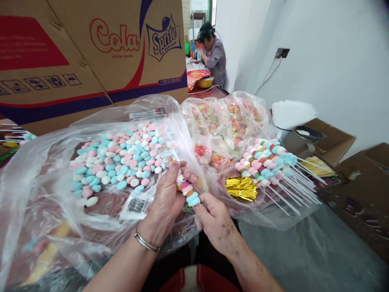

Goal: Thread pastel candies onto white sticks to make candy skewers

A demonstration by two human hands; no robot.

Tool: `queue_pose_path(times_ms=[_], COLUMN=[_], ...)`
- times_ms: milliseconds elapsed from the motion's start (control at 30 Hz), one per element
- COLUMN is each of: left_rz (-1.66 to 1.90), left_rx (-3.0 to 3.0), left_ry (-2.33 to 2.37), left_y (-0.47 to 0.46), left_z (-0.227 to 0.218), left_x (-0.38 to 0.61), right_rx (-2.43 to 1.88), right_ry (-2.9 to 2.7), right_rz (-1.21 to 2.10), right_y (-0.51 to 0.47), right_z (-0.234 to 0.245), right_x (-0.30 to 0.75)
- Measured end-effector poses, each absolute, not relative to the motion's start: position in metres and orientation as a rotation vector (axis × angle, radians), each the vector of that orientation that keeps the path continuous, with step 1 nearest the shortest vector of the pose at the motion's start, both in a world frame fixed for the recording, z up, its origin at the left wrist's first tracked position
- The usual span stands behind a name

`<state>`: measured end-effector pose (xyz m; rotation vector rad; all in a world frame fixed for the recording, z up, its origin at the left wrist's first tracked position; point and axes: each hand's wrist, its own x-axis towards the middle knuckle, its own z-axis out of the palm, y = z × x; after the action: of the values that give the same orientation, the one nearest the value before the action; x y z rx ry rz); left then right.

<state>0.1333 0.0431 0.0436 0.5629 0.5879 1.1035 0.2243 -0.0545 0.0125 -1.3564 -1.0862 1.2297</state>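
Between my two hands is a candy skewer [192, 198] strung with blue, orange, white and pink sweets. My left hand [169, 190], with a bracelet at the wrist, has its fingers closed around the skewer's upper part. My right hand [214, 221] pinches its lower end beside the blue sweets; the stick there is hidden by the fingers. Loose pink, blue and white candies [115, 158] lie spread on clear plastic to the left. Finished-looking candy skewers [267, 160] with white sticks are piled at the right, beside a tub of gold twist ties [241, 188].
A large cardboard box [91, 52] stands behind the candies. Bags of colourful gummy rings [234, 117] lie at the back. At the right are a lidded metal mug [302, 140], white sticks or sheets [293, 113] and an open carton [337, 140]. A person [214, 56] works farther back.
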Motion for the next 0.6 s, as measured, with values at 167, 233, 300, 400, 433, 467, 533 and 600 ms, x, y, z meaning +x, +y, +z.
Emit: queue_pose_path(times_ms=[167,233,300,400,433,467,533,600], left_rz=[1.124,1.133,1.135,1.133,1.131,1.126,1.106,1.084], left_rx=[0.540,0.572,0.592,0.556,0.542,0.533,0.533,0.540], left_ry=[0.678,0.686,0.692,0.730,0.737,0.736,0.714,0.680], left_y=[0.042,0.039,0.037,0.037,0.037,0.037,0.036,0.035], left_z=[0.045,0.047,0.049,0.050,0.049,0.048,0.046,0.043], left_x=[0.137,0.138,0.139,0.140,0.140,0.140,0.140,0.140], right_rx=[-1.554,-1.560,-1.592,-1.658,-1.673,-1.687,-1.717,-1.739], right_ry=[-1.282,-1.307,-1.352,-1.455,-1.497,-1.535,-1.578,-1.576], right_rz=[0.881,0.863,0.777,0.610,0.570,0.533,0.421,0.269], right_y=[-0.055,-0.054,-0.054,-0.054,-0.054,-0.054,-0.054,-0.054], right_z=[0.011,0.009,0.008,0.009,0.009,0.008,0.005,0.000], right_x=[0.220,0.218,0.217,0.217,0.217,0.217,0.216,0.214])
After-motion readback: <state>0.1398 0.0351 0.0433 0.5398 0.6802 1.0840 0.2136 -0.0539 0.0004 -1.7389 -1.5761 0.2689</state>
